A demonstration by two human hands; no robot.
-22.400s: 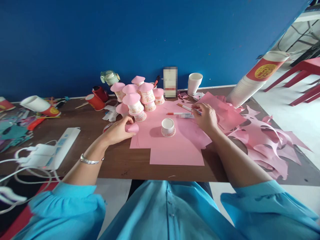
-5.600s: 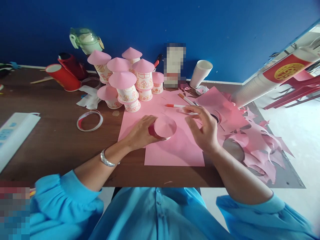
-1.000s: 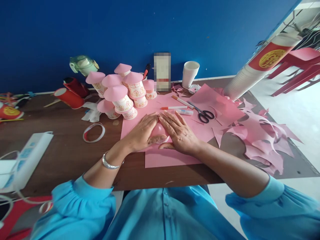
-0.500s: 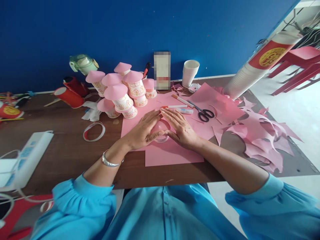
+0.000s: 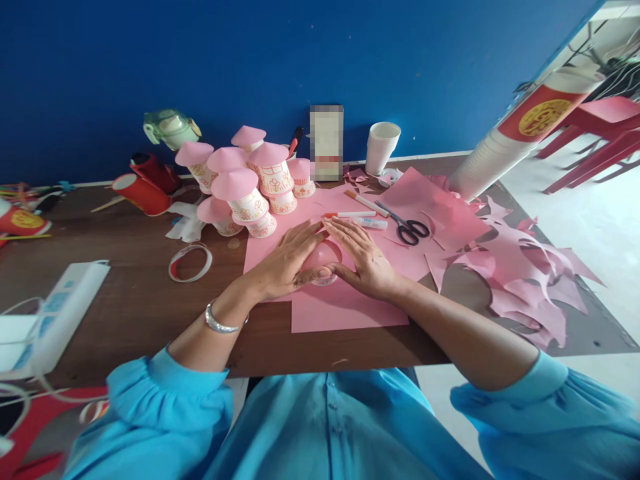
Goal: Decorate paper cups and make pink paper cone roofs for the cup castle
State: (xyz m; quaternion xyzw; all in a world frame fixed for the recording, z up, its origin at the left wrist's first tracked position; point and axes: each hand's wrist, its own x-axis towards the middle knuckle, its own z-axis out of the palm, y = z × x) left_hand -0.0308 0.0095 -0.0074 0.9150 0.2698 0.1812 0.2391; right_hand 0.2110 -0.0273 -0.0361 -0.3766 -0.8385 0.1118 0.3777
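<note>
A pink paper cone (image 5: 323,253) sits over a small white paper cup (image 5: 325,280), most of which is hidden. My left hand (image 5: 286,260) lies along the cone's left side, fingers stretched out. From the right side my right hand (image 5: 367,265) does the same, so both hands frame the cone, fingertips close together behind it and thumbs meeting in front. Neither hand wraps its fingers around anything. Under them is pink paper (image 5: 350,318). Behind lie a red-and-white marker (image 5: 350,215), a white-and-blue tube (image 5: 370,223) and black-handled scissors (image 5: 411,230).
Several cone-topped cups (image 5: 243,197) with drawn flowers stand at left, near a tape roll (image 5: 190,263). Paper scraps (image 5: 530,287) cover the right side. White cups (image 5: 383,148) and a phone (image 5: 327,143) stand by the blue wall; a tall cup stack (image 5: 500,147) leans at right.
The hands stay around the cone in nearly the same pose. The whole view has shifted very slightly.
</note>
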